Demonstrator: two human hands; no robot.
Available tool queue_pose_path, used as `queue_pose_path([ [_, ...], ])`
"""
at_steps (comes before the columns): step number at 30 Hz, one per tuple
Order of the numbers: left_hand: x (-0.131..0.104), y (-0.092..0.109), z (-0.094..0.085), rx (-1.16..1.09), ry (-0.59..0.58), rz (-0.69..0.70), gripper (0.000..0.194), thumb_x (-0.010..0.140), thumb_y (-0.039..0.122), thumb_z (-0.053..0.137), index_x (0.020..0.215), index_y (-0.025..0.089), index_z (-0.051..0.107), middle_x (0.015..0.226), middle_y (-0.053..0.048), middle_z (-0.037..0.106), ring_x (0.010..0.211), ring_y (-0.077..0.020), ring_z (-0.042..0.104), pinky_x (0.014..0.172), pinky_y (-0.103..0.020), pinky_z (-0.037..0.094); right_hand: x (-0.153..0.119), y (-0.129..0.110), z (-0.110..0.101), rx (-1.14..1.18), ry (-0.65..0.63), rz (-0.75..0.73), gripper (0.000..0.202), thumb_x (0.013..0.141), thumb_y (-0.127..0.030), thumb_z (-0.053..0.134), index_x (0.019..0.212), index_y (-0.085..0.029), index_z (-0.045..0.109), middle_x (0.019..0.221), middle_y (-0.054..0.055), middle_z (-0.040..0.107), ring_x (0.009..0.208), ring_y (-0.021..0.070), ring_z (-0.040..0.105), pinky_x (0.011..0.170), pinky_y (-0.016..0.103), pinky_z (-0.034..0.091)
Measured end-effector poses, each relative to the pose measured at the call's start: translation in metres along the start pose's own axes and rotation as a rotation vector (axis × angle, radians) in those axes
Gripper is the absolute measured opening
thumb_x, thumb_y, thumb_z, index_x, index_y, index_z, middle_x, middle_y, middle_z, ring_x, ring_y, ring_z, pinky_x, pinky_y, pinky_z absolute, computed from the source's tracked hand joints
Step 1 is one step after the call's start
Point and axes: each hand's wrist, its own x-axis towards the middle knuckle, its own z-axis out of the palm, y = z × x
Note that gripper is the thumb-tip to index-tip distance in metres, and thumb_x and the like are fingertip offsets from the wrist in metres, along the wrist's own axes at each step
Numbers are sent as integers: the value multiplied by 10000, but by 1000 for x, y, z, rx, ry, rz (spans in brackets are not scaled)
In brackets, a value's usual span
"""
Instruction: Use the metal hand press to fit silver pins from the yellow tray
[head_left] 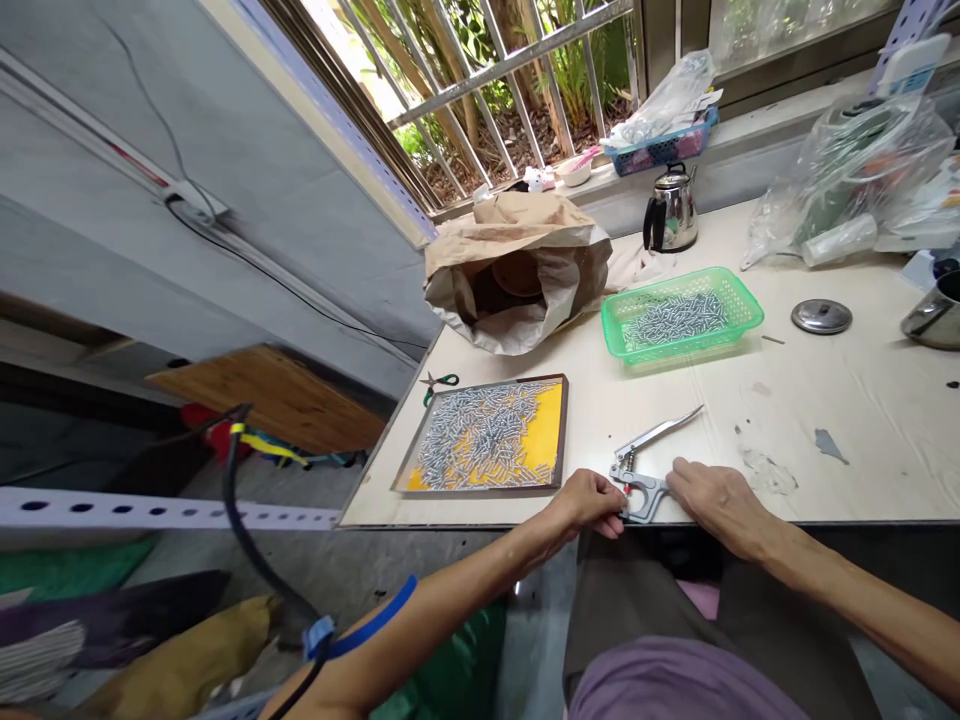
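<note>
At the table's front edge lies a silver metal lever tool, with a long handle raised to the upper right, a spring under it and a small red part near its jaw. My left hand is closed in a pinch at the tool's left side, beside the red part; whatever is between its fingertips is too small to make out. My right hand is closed with its fingertips on the right end of the tool's frame. Left of the tool, a shallow tray with a yellow bottom holds a heap of small silver metal pins.
Behind stands a green plastic basket of similar pins. An open brown paper bag, small green-handled scissors, a metal kettle, a round lid and plastic bags are on the table. A black cable hangs at left.
</note>
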Motion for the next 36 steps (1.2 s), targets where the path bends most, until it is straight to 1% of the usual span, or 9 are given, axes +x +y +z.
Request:
queue_pose_path([
  [6,3,1,-2,-9,-13,-55,171,694,224,739,650,108,621,426,3,599,394,-101,580,456,-181,498,5,14,-5,122,-119,38,52,858,-236,564,856,-210,609,934,55,628,810,187,563,633,286,401],
  [11,2,5,-2,2,-25,-91,175,707,214,730,630,107,615,414,-3,591,380,-103,571,452,-186,495,12,40,0,142,-147,116,724,663,-540,716,1260,-182,516,1379,193,438,1256,389,371,934,529,363],
  [13,1,6,-2,0,-25,-94,183,704,216,733,624,107,611,413,-6,590,377,-104,568,449,-187,491,16,47,-1,154,-219,117,836,631,-573,717,1313,-158,470,1381,211,437,1282,413,334,966,590,314],
  [18,1,5,-1,-9,-24,-73,212,695,244,744,615,111,600,407,-1,580,370,-102,557,449,-193,485,22,46,-13,193,-248,121,767,655,-487,724,1283,-122,479,1212,191,572,1143,361,480,976,587,297],
  [25,-8,5,1,209,10,10,246,769,295,665,613,122,587,423,7,554,420,-115,563,495,-222,484,19,38,-21,194,-200,115,460,693,-405,733,1046,-146,595,986,112,630,939,272,552,925,487,356],
  [27,-15,6,4,439,160,168,226,810,286,604,652,125,610,534,-17,605,541,-146,609,574,-257,505,18,35,-20,202,-201,122,416,690,-381,746,998,-141,602,950,99,620,901,248,548,888,427,384],
  [30,-18,9,13,792,403,608,146,819,278,603,858,143,643,900,-78,664,873,-220,617,771,-341,508,17,31,-17,198,-196,136,415,673,-362,765,977,-134,600,922,94,605,865,236,537,785,361,421],
  [33,-4,16,25,969,340,959,425,781,328,677,1142,144,547,1202,-137,571,1119,-272,509,934,-419,453,15,30,-12,189,-186,137,463,665,-345,769,1024,-118,585,936,100,605,882,245,534,770,352,436],
  [36,16,26,31,1038,208,1108,622,779,389,681,1285,146,412,1278,-156,510,1155,-277,477,971,-440,430,8,36,-9,180,-172,130,629,604,-349,803,1116,-91,543,1011,132,604,930,270,533,800,370,447],
])
